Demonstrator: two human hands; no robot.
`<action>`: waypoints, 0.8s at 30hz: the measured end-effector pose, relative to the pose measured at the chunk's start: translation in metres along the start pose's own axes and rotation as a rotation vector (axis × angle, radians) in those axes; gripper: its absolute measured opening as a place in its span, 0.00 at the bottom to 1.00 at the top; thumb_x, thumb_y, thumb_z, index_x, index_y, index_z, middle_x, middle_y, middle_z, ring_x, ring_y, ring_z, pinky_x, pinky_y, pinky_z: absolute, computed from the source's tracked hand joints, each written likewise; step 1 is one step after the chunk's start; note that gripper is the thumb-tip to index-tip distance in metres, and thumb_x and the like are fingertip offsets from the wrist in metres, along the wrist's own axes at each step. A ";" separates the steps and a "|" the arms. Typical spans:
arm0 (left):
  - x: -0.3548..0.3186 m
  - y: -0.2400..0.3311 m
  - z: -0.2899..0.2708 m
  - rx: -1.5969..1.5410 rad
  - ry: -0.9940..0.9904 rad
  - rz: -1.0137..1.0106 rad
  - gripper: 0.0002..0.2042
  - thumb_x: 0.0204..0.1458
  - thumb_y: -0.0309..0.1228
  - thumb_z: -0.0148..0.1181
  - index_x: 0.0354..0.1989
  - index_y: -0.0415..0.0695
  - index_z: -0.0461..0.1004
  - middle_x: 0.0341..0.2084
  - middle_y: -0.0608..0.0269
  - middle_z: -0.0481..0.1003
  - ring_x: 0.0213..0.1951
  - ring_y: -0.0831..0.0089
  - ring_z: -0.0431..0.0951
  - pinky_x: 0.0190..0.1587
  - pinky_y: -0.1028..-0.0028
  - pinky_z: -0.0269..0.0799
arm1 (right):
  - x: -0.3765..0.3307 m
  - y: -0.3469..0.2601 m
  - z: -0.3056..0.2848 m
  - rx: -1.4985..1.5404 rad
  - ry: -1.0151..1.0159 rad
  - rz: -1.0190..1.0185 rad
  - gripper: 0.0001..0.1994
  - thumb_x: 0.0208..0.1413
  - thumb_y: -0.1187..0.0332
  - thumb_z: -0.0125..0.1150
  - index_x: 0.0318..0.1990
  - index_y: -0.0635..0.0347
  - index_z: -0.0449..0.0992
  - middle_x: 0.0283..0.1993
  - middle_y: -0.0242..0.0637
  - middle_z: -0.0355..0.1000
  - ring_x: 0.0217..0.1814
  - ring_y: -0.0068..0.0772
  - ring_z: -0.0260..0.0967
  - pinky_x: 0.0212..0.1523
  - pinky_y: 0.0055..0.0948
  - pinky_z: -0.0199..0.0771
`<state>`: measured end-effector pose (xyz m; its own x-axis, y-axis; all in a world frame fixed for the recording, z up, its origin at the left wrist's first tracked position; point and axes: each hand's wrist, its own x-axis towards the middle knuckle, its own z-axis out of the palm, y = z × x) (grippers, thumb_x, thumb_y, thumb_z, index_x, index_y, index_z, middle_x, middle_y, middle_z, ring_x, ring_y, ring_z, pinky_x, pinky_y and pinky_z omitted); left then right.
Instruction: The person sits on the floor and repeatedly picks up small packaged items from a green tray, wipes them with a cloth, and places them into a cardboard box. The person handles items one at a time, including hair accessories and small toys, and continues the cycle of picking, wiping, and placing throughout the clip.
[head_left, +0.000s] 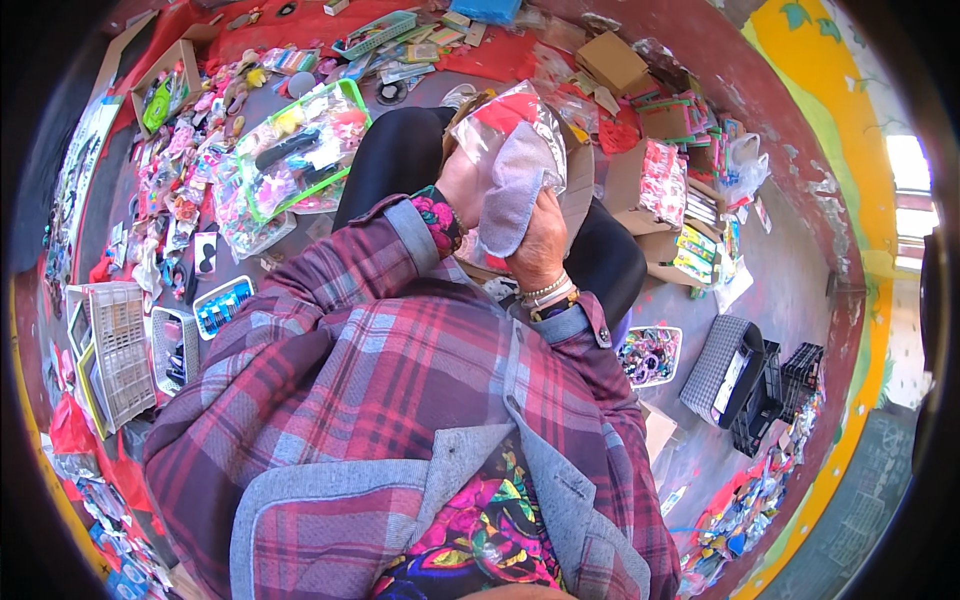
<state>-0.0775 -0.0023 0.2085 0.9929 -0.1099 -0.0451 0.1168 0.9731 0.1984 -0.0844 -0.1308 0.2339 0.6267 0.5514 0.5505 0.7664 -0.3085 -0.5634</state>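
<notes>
Plaid jacket (370, 370), red and grey, worn: lower centre of frame. Left hand (463, 185), upper centre: grasping clear plastic bag (548, 112), fingers partly hidden. Right hand (540, 240), just right: gripping grey cloth piece (513, 185), upper centre, overlapping bag. Cardboard box (578, 200): beyond right hand. Green-rimmed tray (358, 98), heaped: upper left. White basket (677, 352), multicoloured small items: right of centre.

We wear a plaid jacket (350, 370) in maroon, purple and grey, its trim (300, 510) grey-blue. Our 2 cuffs (412, 235) match, the right with 1 dark button (604, 337). Our top (490, 525) is black with bright flowers, our bracelets (545, 291) pale, our trousers (390, 160) glossy black.
</notes>
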 end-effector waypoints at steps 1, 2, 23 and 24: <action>0.001 0.003 -0.004 -0.040 0.006 0.027 0.20 0.56 0.46 0.40 0.50 0.47 0.64 0.46 0.62 0.68 0.46 0.68 0.69 0.52 0.66 0.62 | -0.001 0.001 -0.002 -0.003 0.007 -0.018 0.12 0.39 0.74 0.59 0.36 0.61 0.74 0.39 0.41 0.70 0.45 0.44 0.67 0.44 0.33 0.66; 0.003 0.007 -0.008 -0.079 0.013 0.054 0.20 0.56 0.46 0.40 0.50 0.47 0.64 0.47 0.61 0.68 0.46 0.68 0.69 0.53 0.66 0.62 | -0.002 0.003 -0.001 -0.004 0.014 -0.036 0.12 0.42 0.73 0.58 0.37 0.61 0.73 0.39 0.40 0.71 0.44 0.42 0.67 0.44 0.33 0.66; -0.032 -0.020 0.025 0.172 0.082 -0.230 0.23 0.56 0.50 0.40 0.56 0.51 0.60 0.50 0.68 0.67 0.51 0.72 0.66 0.53 0.69 0.62 | 0.006 0.032 0.000 -0.275 -0.152 0.027 0.26 0.46 0.61 0.52 0.54 0.60 0.62 0.58 0.46 0.57 0.62 0.47 0.49 0.60 0.42 0.44; -0.036 -0.022 0.031 0.160 0.088 -0.245 0.23 0.55 0.50 0.41 0.56 0.53 0.59 0.50 0.69 0.66 0.52 0.71 0.65 0.52 0.67 0.62 | 0.007 0.036 -0.002 -0.276 -0.175 0.020 0.24 0.46 0.61 0.52 0.52 0.60 0.63 0.56 0.46 0.58 0.61 0.47 0.51 0.59 0.42 0.46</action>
<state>-0.1157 -0.0261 0.2358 0.9298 -0.3130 -0.1936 0.3616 0.8747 0.3226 -0.0517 -0.1398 0.2191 0.6267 0.6607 0.4132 0.7784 -0.5061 -0.3714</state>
